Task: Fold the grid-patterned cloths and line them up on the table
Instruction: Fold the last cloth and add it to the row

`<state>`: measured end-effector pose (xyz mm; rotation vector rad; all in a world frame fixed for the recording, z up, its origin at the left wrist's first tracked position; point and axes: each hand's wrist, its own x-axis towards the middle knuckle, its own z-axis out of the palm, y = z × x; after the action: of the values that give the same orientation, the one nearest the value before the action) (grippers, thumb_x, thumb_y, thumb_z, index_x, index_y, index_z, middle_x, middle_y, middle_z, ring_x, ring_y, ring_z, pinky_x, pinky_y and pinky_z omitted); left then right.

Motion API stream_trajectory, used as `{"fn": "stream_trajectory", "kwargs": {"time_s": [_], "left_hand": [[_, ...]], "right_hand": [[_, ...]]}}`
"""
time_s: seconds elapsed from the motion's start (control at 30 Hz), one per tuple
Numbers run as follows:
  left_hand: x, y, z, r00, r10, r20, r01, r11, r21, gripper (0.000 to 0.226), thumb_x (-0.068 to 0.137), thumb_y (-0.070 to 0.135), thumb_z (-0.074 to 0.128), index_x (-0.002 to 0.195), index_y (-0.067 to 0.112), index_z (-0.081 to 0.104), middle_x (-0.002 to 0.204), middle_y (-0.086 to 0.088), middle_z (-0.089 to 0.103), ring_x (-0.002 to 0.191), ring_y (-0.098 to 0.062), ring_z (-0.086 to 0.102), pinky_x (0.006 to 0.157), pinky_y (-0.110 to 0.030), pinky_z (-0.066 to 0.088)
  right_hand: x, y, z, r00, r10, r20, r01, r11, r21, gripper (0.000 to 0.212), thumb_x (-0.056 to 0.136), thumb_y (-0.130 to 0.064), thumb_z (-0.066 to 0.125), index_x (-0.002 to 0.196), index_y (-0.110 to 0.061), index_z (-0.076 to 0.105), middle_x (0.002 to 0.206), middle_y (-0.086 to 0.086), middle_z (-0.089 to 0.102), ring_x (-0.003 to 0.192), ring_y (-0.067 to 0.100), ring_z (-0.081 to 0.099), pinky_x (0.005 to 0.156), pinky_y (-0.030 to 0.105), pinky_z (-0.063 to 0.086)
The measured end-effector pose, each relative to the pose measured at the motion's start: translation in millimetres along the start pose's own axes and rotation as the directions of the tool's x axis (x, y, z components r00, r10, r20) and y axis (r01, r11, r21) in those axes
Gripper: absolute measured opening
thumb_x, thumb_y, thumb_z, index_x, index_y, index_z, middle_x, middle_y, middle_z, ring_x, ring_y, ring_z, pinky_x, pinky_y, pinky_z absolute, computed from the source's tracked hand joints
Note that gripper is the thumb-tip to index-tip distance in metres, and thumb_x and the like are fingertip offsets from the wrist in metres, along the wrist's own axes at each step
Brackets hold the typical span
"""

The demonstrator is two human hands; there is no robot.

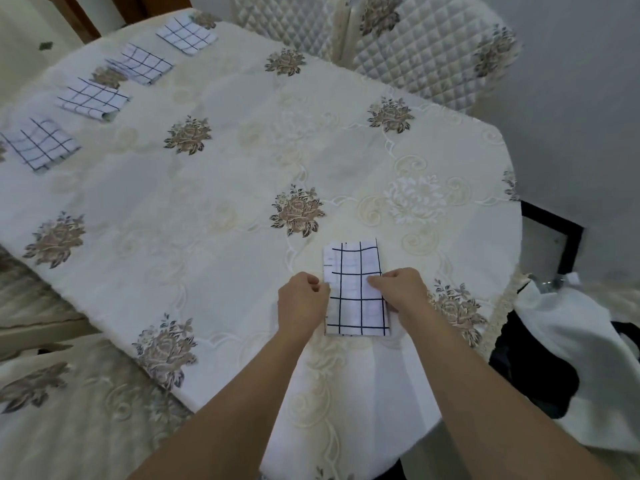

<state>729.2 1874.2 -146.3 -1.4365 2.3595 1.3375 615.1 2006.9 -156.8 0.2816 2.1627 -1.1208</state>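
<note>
Nearest me, left hand [302,301] and right hand [401,289] pinch the cloth [356,315] by its sides; right fingertips hidden underneath.

Cream embroidered tablecloth [242,174] w/ brown rose motifs [298,209] & pale scrollwork. Two chairs in quilted white covers at far side: one [287,22] top centre, other [433,46] to its right, both w/ rose print. Grey wall [571,98] behind. White fabric [561,341] heaped at right, over sth black [533,386]. Rose-print fabric [69,393] lower left. Wood frame [81,19] top left
</note>
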Motion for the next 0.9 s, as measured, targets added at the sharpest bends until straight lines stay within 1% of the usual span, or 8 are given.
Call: {"fn": "stream_trajectory", "kwargs": {"time_s": [0.1,0.17,0.3,0.43,0.53,0.6,0.7,0.9], "left_hand": [[3,1,2,0.999,-0.029,0.017,0.030,0.999,-0.027,0.022,0.092,0.030,0.060,0.104,0.014,0.067,0.096,0.002,0.071,0.091,-0.017,0.068,0.086,-0.033,0.055],[3,1,2,0.998,-0.050,0.040,0.052,0.997,-0.053,0.022,0.091,0.030,0.059,0.104,0.014,0.067,0.096,0.002,0.072,0.092,-0.019,0.069,0.089,-0.038,0.056],[3,-2,2,0.991,-0.097,0.090,0.117,0.964,-0.241,0.016,0.091,0.025,0.056,0.094,0.015,0.068,0.089,0.000,0.073,0.089,-0.021,0.069,0.090,-0.046,0.057],[-6,-2,-3,0.972,-0.172,0.163,0.227,0.871,-0.435,0.027,0.099,0.025,0.048,0.093,0.010,0.070,0.086,-0.003,0.075,0.084,-0.021,0.071,0.090,-0.047,0.057],[-20,11,-15,0.930,-0.203,0.305,0.343,0.776,-0.529,0.044,0.107,0.033,0.036,0.100,0.007,0.070,0.091,-0.008,0.076,0.085,-0.024,0.071,0.079,-0.038,0.057],[-31,22,-24,0.915,-0.178,0.361,0.372,0.716,-0.591,0.049,0.109,0.037,0.031,0.100,0.006,0.068,0.096,-0.012,0.074,0.087,-0.027,0.068,0.082,-0.044,0.055],[-47,37,-37,0.930,-0.123,0.347,0.330,0.698,-0.636,0.048,0.108,0.042,0.032,0.104,0.010,0.068,0.108,-0.011,0.073,0.097,-0.029,0.068,0.095,-0.053,0.051],[-79,56,-53,0.985,0.030,0.172,0.092,0.747,-0.658,0.036,0.106,0.042,0.038,0.103,0.025,0.069,0.101,0.003,0.076,0.091,-0.018,0.074,0.079,-0.041,0.061]], "right_hand": [[2,3,-3,0.999,-0.030,0.035,0.027,0.995,0.097,0.027,0.078,-0.020,0.079,0.067,-0.015,0.054,0.067,0.003,0.057,0.069,0.021,0.053,0.065,0.032,0.043],[-2,3,-5,0.995,-0.052,0.087,0.036,0.985,0.171,0.029,0.080,-0.018,0.076,0.067,-0.016,0.051,0.066,0.006,0.052,0.067,0.020,0.048,0.063,0.033,0.040],[-13,2,-11,0.969,-0.047,0.244,-0.048,0.928,0.368,0.011,0.090,-0.015,0.067,0.094,-0.005,0.065,0.092,0.018,0.069,0.080,0.028,0.066,0.073,0.040,0.057],[-24,-1,-16,0.948,-0.052,0.314,-0.123,0.851,0.511,0.027,0.091,-0.014,0.063,0.114,0.001,0.064,0.110,0.018,0.073,0.102,0.036,0.069,0.094,0.055,0.054],[-34,-9,-22,0.920,-0.083,0.383,-0.164,0.804,0.571,0.052,0.077,-0.024,0.068,0.125,-0.005,0.062,0.119,0.017,0.071,0.110,0.040,0.066,0.098,0.061,0.049],[-42,-18,-28,0.902,-0.111,0.417,-0.167,0.802,0.574,0.058,0.074,-0.027,0.068,0.128,-0.007,0.062,0.122,0.017,0.069,0.112,0.040,0.066,0.099,0.062,0.049],[-60,-33,-38,0.889,-0.155,0.431,-0.128,0.820,0.558,0.058,0.074,-0.028,0.067,0.128,-0.006,0.062,0.122,0.018,0.069,0.112,0.040,0.065,0.099,0.062,0.048],[-95,-53,-54,0.888,-0.197,0.414,-0.039,0.868,0.496,0.043,0.087,-0.022,0.061,0.125,-0.002,0.062,0.117,0.017,0.071,0.108,0.039,0.068,0.096,0.061,0.051]]}}
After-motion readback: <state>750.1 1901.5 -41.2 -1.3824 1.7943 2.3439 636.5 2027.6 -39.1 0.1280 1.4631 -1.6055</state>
